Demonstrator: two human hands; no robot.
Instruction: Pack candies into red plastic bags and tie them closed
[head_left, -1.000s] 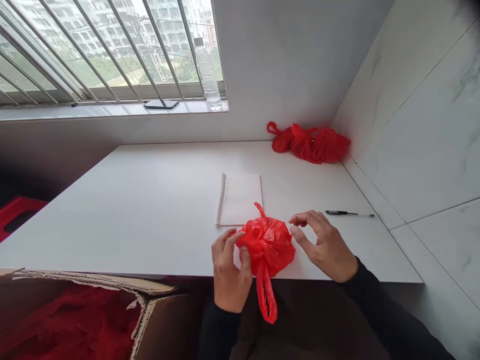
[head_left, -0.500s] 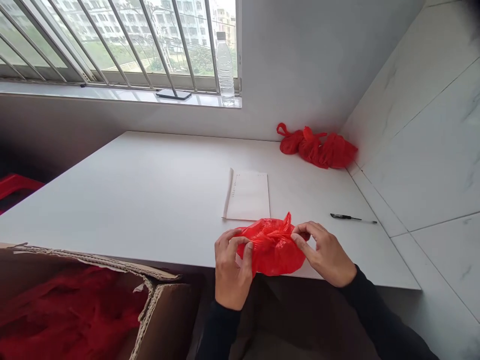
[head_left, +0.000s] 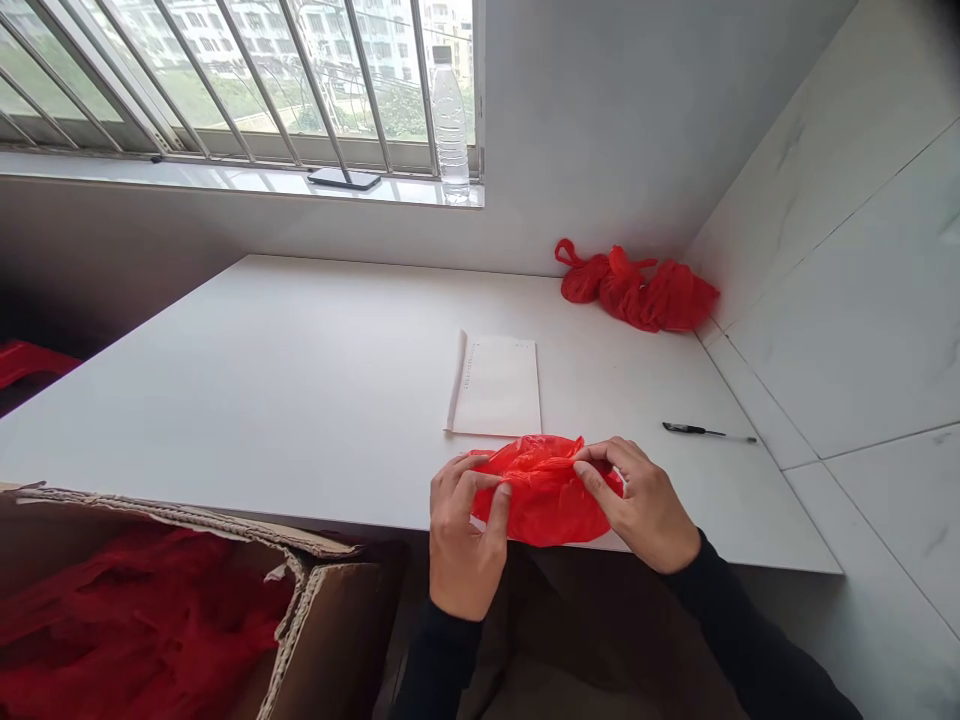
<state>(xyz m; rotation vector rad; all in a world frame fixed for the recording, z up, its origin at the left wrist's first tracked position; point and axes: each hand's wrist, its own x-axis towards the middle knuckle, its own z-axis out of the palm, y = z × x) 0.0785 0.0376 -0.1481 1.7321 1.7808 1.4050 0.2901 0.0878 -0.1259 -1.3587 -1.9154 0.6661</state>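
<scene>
A crumpled red plastic bag (head_left: 551,510) lies at the front edge of the white table, its gathered top facing up. My left hand (head_left: 469,535) grips the bag's left side, thumb and fingers closed on the film. On the other side, my right hand (head_left: 641,500) pinches the gathered top between thumb and fingertips. What the bag contains, if anything, cannot be made out. Just behind it lies a pad of white paper (head_left: 496,385) with a rolled-up left edge. A black pen (head_left: 697,430) rests on the table to the right of my right hand.
The white table (head_left: 300,370) meets a tiled wall on the right. More red plastic bags (head_left: 645,290) lie bundled in the back corner. At lower left an open cardboard box (head_left: 330,620) holds red material. A water bottle (head_left: 451,130) and a phone (head_left: 345,178) are on the windowsill.
My right hand has shifted slightly left with its pinch on the bag's top. The peak that stuck up there is now flatter, and the bag looks more spread out.
</scene>
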